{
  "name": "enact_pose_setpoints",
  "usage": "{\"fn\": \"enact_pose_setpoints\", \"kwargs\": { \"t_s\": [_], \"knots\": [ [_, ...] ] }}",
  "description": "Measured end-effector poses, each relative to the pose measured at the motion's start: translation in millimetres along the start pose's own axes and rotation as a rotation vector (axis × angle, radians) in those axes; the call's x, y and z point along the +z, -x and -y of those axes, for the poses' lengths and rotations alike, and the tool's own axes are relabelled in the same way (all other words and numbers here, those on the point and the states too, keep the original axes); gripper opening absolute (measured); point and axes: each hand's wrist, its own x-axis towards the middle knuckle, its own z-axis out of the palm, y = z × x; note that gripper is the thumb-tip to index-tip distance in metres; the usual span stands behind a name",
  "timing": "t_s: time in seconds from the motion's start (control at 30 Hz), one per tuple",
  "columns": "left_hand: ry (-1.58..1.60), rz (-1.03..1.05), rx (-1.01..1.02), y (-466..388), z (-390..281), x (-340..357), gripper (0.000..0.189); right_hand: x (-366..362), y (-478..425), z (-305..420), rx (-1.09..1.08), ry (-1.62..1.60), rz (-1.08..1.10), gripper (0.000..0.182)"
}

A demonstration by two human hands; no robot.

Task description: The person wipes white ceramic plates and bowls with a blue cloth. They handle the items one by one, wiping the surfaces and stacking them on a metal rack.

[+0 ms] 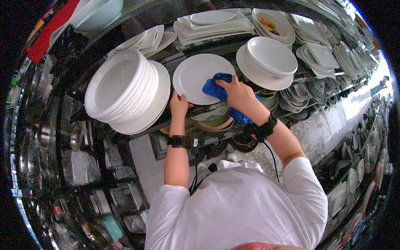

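Observation:
A round white plate (192,76) lies between two stacks of white dishes on the shelf before me. My left hand (179,104) grips its near-left rim, thumb on top. In my right hand (239,93) is a blue cloth (215,89), pressed on the right part of the plate; more of the cloth hangs below the wrist. At the left stands a tall, tilted stack of deep white plates (122,84) on wider ribbed plates (162,90). To the right, white bowls (272,56) rest on a wider white dish (247,70).
Rectangular white platters (215,29) and a dish with colourful contents (275,26) line the back. More plates (322,56) fill the shelf to the right. Pans or bowls (209,120) sit beneath the shelf edge. Crowded shelves flank a pale floor (337,118); a distant person (382,82) is at the far right.

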Motion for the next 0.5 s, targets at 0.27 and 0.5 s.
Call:
{"fn": "enact_pose_setpoints", "kwargs": {
  "t_s": [0.27,0.5],
  "knots": [
    [0.089,0.074,-0.04,-8.5,15.8,0.2,0.043,30.8,-77.9,-16.4,0.133,0.127,-0.071,0.049],
    [0.057,0.1,0.056,-8.7,25.1,3.5,0.039,89.7,-168.4,-21.1,0.084,-0.032,-0.096,0.049]
  ]
}}
